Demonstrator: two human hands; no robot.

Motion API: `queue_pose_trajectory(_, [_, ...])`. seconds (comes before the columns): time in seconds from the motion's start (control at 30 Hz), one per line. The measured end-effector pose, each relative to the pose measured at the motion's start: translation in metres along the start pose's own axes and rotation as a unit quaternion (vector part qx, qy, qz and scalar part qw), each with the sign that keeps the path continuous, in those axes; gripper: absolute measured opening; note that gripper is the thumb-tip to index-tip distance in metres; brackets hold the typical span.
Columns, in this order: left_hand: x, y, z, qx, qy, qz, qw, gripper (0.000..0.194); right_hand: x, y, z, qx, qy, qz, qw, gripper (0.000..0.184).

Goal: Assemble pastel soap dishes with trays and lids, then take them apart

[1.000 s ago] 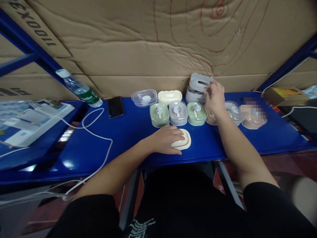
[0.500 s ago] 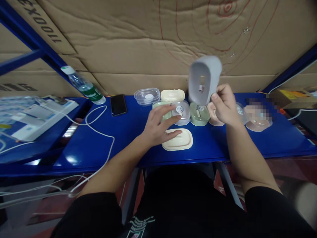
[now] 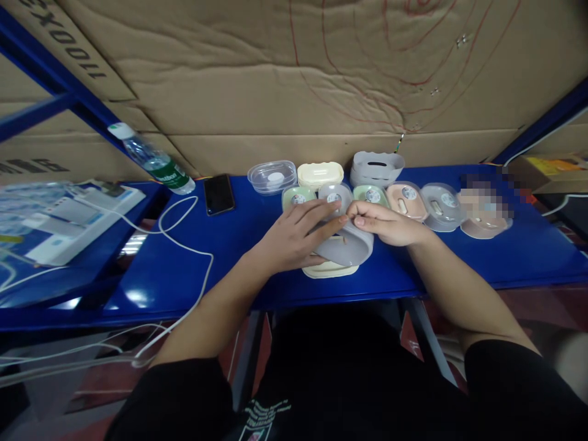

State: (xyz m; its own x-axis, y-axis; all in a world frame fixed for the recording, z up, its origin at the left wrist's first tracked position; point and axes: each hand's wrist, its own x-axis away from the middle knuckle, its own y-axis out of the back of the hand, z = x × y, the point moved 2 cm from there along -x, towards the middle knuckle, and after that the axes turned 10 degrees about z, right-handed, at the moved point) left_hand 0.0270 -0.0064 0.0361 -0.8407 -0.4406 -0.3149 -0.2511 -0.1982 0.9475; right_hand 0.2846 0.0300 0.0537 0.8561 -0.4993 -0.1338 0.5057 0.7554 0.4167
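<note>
Both hands are on a grey plastic box [image 3: 353, 250], tilted above a cream oval tray [image 3: 328, 270] near the table's front. My left hand [image 3: 296, 237] grips its left side, thumb low and fingers over the top. My right hand [image 3: 390, 223] is closed on its upper right edge, the fingertips pinched close to the left fingers. The box hides most of the tray. Just behind the hands stands a row of several lidded boxes, among them a green one [image 3: 294, 195], a pink one [image 3: 408, 201] and a grey one [image 3: 443, 209].
Behind the row are a clear plastic container [image 3: 272, 176], cream boxes [image 3: 320, 174] and grey boxes [image 3: 377, 169]. A phone [image 3: 219, 195], a water bottle [image 3: 156, 162] and a white cable [image 3: 209, 269] lie left. Cardboard [image 3: 220, 104] walls the back of the blue table [image 3: 165, 275].
My right hand has brought the grey box down and left, from the raised position to above the cream tray. My left hand has taken hold of it too.
</note>
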Motion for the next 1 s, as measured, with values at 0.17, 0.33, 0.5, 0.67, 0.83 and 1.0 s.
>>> queue_pose_trajectory(0.17, [-0.004, -0.002, -0.005, 0.068, 0.021, 0.069, 0.995, 0.113, 0.004, 0.004, 0.004, 0.124, -0.062, -0.008, 0.99, 0.037])
queue_pose_trajectory(0.33, [-0.005, -0.009, -0.008, 0.091, 0.094, 0.177, 0.976, 0.121, 0.007, -0.001, 0.014, 0.202, -0.067, -0.07, 0.975, 0.035])
queue_pose_trajectory(0.5, [-0.005, -0.011, -0.011, 0.091, 0.137, 0.203, 0.965, 0.125, 0.007, -0.006, 0.017, 0.256, -0.088, 0.02, 0.962, 0.064])
queue_pose_trajectory(0.67, [-0.004, -0.009, -0.015, 0.105, 0.15, 0.202, 0.962, 0.122, 0.007, -0.012, 0.014, 0.288, -0.123, 0.047, 0.949, 0.099])
queue_pose_trajectory(0.83, [-0.002, -0.014, -0.017, 0.113, 0.156, 0.207, 0.959, 0.123, 0.008, -0.021, 0.006, 0.314, -0.127, 0.063, 0.939, 0.121])
queue_pose_trajectory(1.0, [0.002, -0.017, -0.011, 0.132, 0.1, 0.193, 0.967, 0.118, 0.012, -0.019, -0.001, 0.295, -0.117, 0.067, 0.946, 0.116])
